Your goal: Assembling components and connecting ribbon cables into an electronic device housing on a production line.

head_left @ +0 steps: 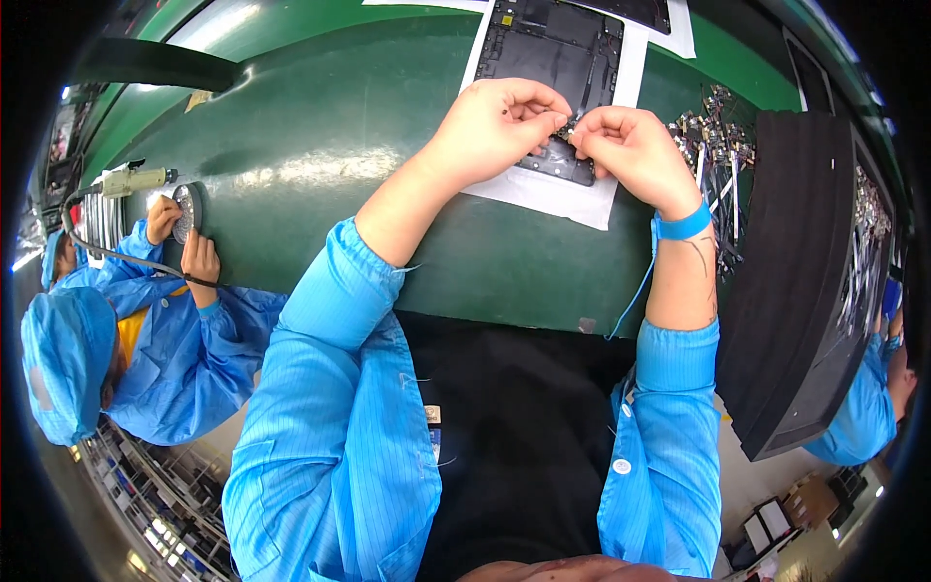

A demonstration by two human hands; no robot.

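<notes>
A black tablet-like device housing (558,58) lies on a white sheet (572,206) at the far side of the green bench. Over its near part my two hands come together, fingertips almost touching. Thumb and forefinger of my left hand (504,126) are pinched; what they hold, if anything, is too small to make out. My right hand (630,145) is pinched the same way, with a small light-coloured bit at its fingertips that I cannot name. A blue wrist strap (685,223) with a thin cord circles my right wrist.
Loose small parts with short cables (718,145) are heaped on the right, beside a black foam-edged tray (776,281). Another dark device (640,12) lies at the back. To the left, a co-worker (165,339) in blue handles a round dish (187,213) near an electric screwdriver (136,180).
</notes>
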